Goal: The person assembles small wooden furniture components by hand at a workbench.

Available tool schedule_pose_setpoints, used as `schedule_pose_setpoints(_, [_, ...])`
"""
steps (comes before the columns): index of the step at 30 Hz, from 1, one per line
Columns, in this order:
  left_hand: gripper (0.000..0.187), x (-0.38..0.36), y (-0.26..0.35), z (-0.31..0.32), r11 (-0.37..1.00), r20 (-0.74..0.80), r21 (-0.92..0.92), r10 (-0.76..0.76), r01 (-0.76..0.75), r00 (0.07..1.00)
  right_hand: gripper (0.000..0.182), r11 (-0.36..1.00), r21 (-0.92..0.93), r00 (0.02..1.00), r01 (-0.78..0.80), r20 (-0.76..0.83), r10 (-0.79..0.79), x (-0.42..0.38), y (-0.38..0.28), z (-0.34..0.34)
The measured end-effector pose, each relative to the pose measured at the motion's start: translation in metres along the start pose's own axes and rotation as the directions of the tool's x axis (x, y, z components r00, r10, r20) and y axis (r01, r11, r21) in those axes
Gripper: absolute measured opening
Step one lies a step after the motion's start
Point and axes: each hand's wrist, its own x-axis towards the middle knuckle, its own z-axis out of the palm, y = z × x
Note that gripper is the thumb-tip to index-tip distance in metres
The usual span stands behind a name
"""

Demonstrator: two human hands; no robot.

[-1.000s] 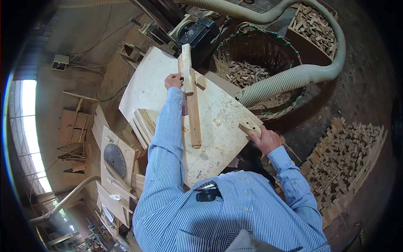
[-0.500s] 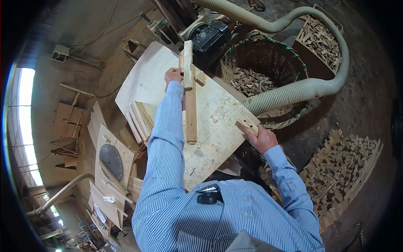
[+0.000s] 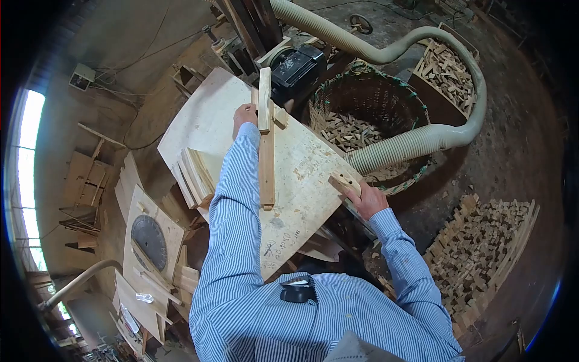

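Observation:
My left hand (image 3: 245,114) is closed at the left edge of a thick wooden board (image 3: 264,102); its fingertips are partly hidden there. That board lies over a longer wooden strip (image 3: 266,172) on the pale worktable (image 3: 295,211). A small wood block (image 3: 280,117) sits just right of the board. At the table's right edge my right hand (image 3: 370,202) grips a short wooden block (image 3: 344,183) with dark holes in it, thumb along its side.
A stack of thin boards (image 3: 194,177) sits on the table's left. Beyond the right edge stand a wicker basket (image 3: 319,99) of wood pieces and a ribbed hose (image 3: 404,146). A black motor (image 3: 297,65) is behind; a circular saw blade (image 3: 149,241) lies left. Many cut blocks (image 3: 482,253) lie right.
The whole view has shifted, so the scene sits slightly further left. Both hands keep nearly the same places against the table, the right still holding the wooden block.

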Motion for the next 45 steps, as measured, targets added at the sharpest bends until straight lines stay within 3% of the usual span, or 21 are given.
schedule_pose_setpoints(4, [0.029,-0.006,-0.002,-0.005,0.996,0.108,-0.076,-0.031,0.039,0.994,0.067,0.999,-0.008,0.999,-0.049,0.024,0.049,-0.003,-0.006,-0.008])
schedule_pose_setpoints(8, [0.029,-0.012,-0.001,-0.002,0.980,0.091,-0.190,-0.039,0.055,0.995,0.066,0.997,-0.060,0.997,-0.050,0.047,0.053,-0.003,-0.011,-0.015])
schedule_pose_setpoints(11, [0.029,-0.021,0.015,-0.015,0.935,0.134,-0.304,-0.150,0.185,0.980,0.066,0.995,-0.048,0.994,-0.084,0.068,0.087,-0.005,-0.015,-0.022])
schedule_pose_setpoints(13, [0.030,-0.014,0.009,-0.014,0.993,-0.141,0.062,0.108,-0.101,0.984,0.067,0.994,-0.051,0.992,-0.098,0.078,0.102,-0.004,-0.015,-0.022])
schedule_pose_setpoints(14, [0.030,-0.012,0.005,-0.015,0.993,-0.135,0.067,0.107,-0.099,0.985,0.067,0.992,-0.057,0.990,-0.109,0.085,0.113,-0.004,-0.015,-0.023])
schedule_pose_setpoints(16, [0.032,-0.015,0.004,-0.026,0.926,-0.092,0.213,0.337,-0.312,0.937,0.067,0.994,-0.047,0.991,-0.102,0.081,0.105,-0.005,-0.015,-0.025])
schedule_pose_setpoints(17, [0.032,-0.016,0.004,-0.030,0.925,-0.090,0.216,0.338,-0.313,0.937,0.067,0.995,-0.039,0.993,-0.091,0.068,0.093,-0.005,-0.014,-0.025])
schedule_pose_setpoints(19, [0.033,-0.019,-0.003,-0.033,0.811,0.065,0.138,0.565,-0.569,0.822,0.067,0.995,-0.034,0.993,-0.094,0.068,0.096,-0.005,-0.015,-0.027])
schedule_pose_setpoints(20, [0.033,-0.020,-0.005,-0.033,0.808,0.072,0.144,0.568,-0.572,0.820,0.068,0.995,-0.028,0.993,-0.100,0.063,0.102,-0.006,-0.013,-0.026])
schedule_pose_setpoints(22, [0.032,-0.024,-0.008,-0.029,0.943,0.048,-0.075,0.329,-0.325,0.943,0.068,0.994,-0.027,0.992,-0.108,0.064,0.109,-0.005,-0.013,-0.025])
schedule_pose_setpoints(23, [0.032,-0.023,-0.009,-0.027,0.944,0.057,-0.070,0.325,-0.321,0.944,0.067,0.994,-0.033,0.992,-0.107,0.064,0.109,-0.005,-0.012,-0.025])
schedule_pose_setpoints(26, [0.033,-0.008,-0.019,-0.019,0.991,0.071,0.095,0.092,-0.099,0.993,0.066,0.995,0.008,0.993,-0.103,0.061,0.102,-0.007,-0.014,-0.028])
schedule_pose_setpoints(30, [0.032,0.000,-0.013,-0.014,0.997,0.109,0.078,0.013,-0.022,0.994,0.065,0.993,-0.015,0.990,-0.116,0.076,0.116,-0.009,-0.012,-0.030])
schedule_pose_setpoints(32, [0.028,-0.006,-0.002,-0.018,0.989,0.105,0.041,-0.146,0.143,0.984,0.065,0.992,-0.001,0.988,-0.124,0.089,0.124,-0.010,-0.014,-0.034])
schedule_pose_setpoints(36, [0.025,-0.010,0.001,-0.014,0.972,0.153,0.025,-0.234,0.233,0.960,0.064,0.993,0.000,0.988,-0.120,0.100,0.119,-0.010,-0.013,-0.035])
schedule_pose_setpoints(38, [0.024,-0.006,0.006,-0.009,0.937,0.203,-0.160,-0.277,0.311,0.939,0.064,0.991,-0.007,0.984,-0.132,0.122,0.132,-0.009,-0.018,-0.041])
schedule_pose_setpoints(45, [0.019,0.019,0.021,0.013,0.917,0.219,-0.192,-0.308,0.350,0.926,0.063,0.991,-0.022,0.980,-0.132,0.144,0.134,-0.009,-0.019,-0.043])
